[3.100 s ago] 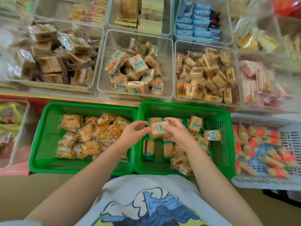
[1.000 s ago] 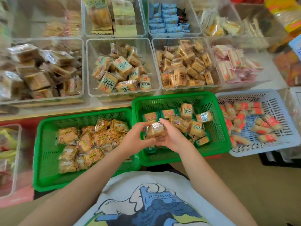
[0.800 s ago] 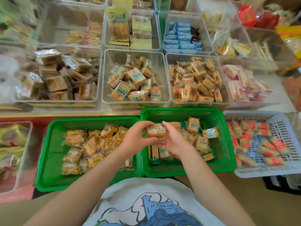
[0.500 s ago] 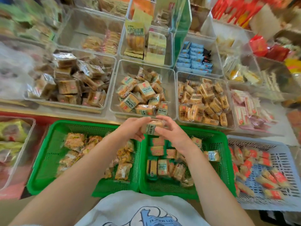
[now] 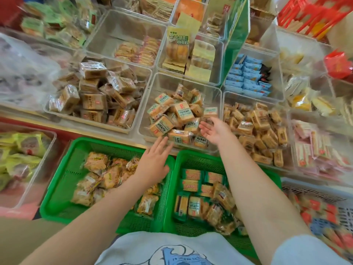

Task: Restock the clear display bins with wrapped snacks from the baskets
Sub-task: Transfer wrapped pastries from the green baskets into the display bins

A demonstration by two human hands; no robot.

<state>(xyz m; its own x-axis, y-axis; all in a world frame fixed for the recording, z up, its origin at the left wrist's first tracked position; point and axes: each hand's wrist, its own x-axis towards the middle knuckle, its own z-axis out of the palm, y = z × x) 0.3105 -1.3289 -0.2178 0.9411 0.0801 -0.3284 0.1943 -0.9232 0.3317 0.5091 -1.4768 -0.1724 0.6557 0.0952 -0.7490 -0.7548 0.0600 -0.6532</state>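
Observation:
The middle clear display bin (image 5: 164, 81) holds a pile of green-labelled wrapped snacks (image 5: 174, 117). My right hand (image 5: 215, 130) hovers palm-up over the bin's front right corner, fingers spread, holding nothing. My left hand (image 5: 154, 159) is flat and open just before the bin's front wall, above the gap between two green baskets. The right green basket (image 5: 193, 161) under my right forearm holds more of the same green-labelled snacks (image 5: 198, 196). The left green basket (image 5: 63, 176) holds orange-wrapped snacks (image 5: 103, 175).
A clear bin of brown wrapped cakes (image 5: 95, 100) sits to the left of the middle bin, and a bin of small tan snacks (image 5: 257, 129) to its right. A white basket with red-wrapped snacks (image 5: 322, 211) is at the far right. More bins fill the back rows.
Both hands carried a stack of green-labelled snacks up from the right green basket to the middle clear bin and let go. The hands are now apart and hold nothing.

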